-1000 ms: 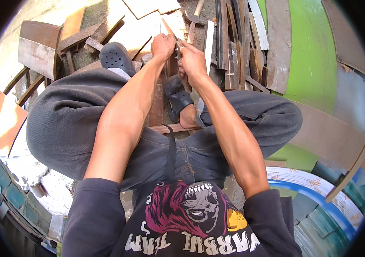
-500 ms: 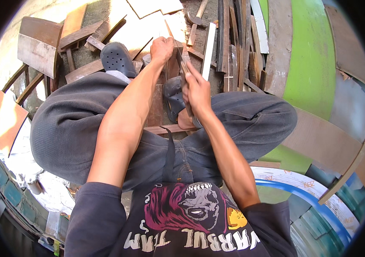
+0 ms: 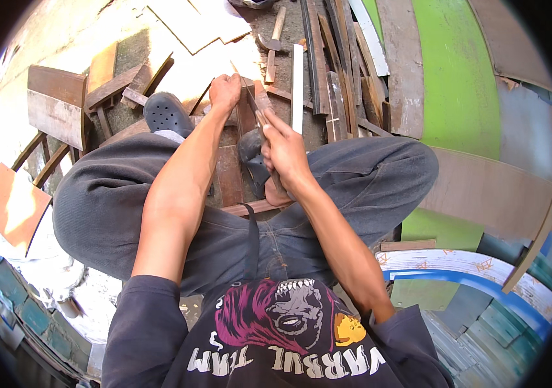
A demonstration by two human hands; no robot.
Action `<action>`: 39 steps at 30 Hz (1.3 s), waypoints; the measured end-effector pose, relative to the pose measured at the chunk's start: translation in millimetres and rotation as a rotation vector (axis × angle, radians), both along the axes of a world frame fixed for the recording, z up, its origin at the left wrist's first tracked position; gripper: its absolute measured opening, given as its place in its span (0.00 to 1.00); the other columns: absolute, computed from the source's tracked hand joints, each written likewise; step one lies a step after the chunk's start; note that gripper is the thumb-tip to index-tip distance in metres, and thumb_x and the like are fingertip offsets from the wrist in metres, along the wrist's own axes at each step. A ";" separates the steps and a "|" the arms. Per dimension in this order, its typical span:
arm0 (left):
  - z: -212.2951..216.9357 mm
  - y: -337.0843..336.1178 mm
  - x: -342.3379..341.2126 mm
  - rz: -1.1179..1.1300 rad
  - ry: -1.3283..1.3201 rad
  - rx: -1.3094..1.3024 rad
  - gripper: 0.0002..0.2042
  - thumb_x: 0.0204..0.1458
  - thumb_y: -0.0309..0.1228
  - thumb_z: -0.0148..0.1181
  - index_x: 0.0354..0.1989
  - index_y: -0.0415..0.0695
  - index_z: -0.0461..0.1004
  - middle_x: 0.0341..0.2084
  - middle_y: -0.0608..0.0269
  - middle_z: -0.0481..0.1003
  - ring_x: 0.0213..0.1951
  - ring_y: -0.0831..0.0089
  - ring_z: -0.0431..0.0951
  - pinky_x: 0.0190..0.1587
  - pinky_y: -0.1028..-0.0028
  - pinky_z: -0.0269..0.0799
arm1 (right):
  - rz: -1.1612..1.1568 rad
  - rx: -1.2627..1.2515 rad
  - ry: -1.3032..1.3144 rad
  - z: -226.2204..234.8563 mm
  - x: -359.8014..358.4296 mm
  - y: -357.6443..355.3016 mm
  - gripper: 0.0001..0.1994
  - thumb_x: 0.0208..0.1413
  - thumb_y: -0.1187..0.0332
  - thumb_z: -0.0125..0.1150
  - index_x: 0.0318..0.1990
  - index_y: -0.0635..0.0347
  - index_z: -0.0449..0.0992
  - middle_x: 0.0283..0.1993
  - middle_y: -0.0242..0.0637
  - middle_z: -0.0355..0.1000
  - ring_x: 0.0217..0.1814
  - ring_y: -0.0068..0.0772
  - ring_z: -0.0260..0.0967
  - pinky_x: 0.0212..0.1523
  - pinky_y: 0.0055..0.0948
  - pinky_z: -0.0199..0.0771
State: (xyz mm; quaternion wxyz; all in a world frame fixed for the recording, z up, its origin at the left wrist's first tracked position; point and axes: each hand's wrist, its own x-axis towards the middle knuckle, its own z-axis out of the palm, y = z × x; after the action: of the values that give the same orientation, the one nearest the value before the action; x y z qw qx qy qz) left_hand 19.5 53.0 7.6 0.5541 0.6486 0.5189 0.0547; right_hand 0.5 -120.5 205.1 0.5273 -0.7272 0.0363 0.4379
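My left hand [image 3: 225, 92] is closed, fingers wrapped at the far end of the work, and a thin pointed wooden tip [image 3: 233, 66] sticks out beyond it. In my right hand [image 3: 284, 152] is a long thin-bladed hand tool [image 3: 252, 99], its dark blade slanting forward and left toward my left hand. The grip hides most of the tool, so its exact kind cannot be told. Beneath the blade lies a brown wooden piece [image 3: 245, 115], with another brown board [image 3: 229, 174] running back between my legs. One dark clog [image 3: 251, 145] rests beside the wood, close under my right hand.
A hammer [image 3: 275, 44] lies ahead, left of a white strip [image 3: 297, 87]. Long planks [image 3: 337, 64] are piled at the right, beside a green board [image 3: 460, 84]. Wood offcuts [image 3: 117, 87] and a brown panel [image 3: 58, 107] lie at the left. My other clog [image 3: 168, 114] stands there.
The whole view has shifted, so the scene sits lower and further left in the picture. Both hands keep their grips, and the blade stays at nearly the same place against the wood.
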 end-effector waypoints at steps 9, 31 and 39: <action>-14.1 -10.8 -7.0 0.176 -0.123 0.155 0.29 0.53 0.55 0.61 0.44 0.35 0.76 0.41 0.49 0.80 0.47 0.58 0.79 0.53 0.63 0.71 | -0.084 0.132 -0.022 151.3 -61.0 -172.0 0.23 0.70 0.67 0.49 0.69 0.66 0.62 0.24 0.23 0.63 0.21 0.11 0.53 0.21 0.16 0.54; 134.2 44.3 6.2 0.051 -0.974 -0.264 0.38 0.57 0.65 0.44 0.58 0.39 0.68 0.48 0.45 0.75 0.46 0.57 0.78 0.49 0.56 0.77 | -0.267 0.405 -0.307 77.7 -1.5 -187.8 0.15 0.68 0.69 0.51 0.56 0.69 0.75 0.22 0.24 0.61 0.21 0.12 0.53 0.21 0.15 0.57; 204.0 3.4 -22.1 -0.152 -1.406 -0.754 0.39 0.55 0.69 0.47 0.53 0.42 0.73 0.38 0.55 0.75 0.39 0.66 0.74 0.37 0.67 0.79 | 0.016 0.270 -0.750 42.5 19.8 -140.8 0.14 0.60 0.65 0.66 0.45 0.70 0.81 0.28 0.33 0.72 0.29 0.20 0.66 0.32 0.23 0.66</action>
State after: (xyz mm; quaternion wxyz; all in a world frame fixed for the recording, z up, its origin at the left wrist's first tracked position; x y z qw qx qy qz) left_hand -2.6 56.4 211.6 0.9355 0.2649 -0.0139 0.2335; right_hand 20.3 -261.3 247.6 0.5912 -0.7611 -0.2224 0.1471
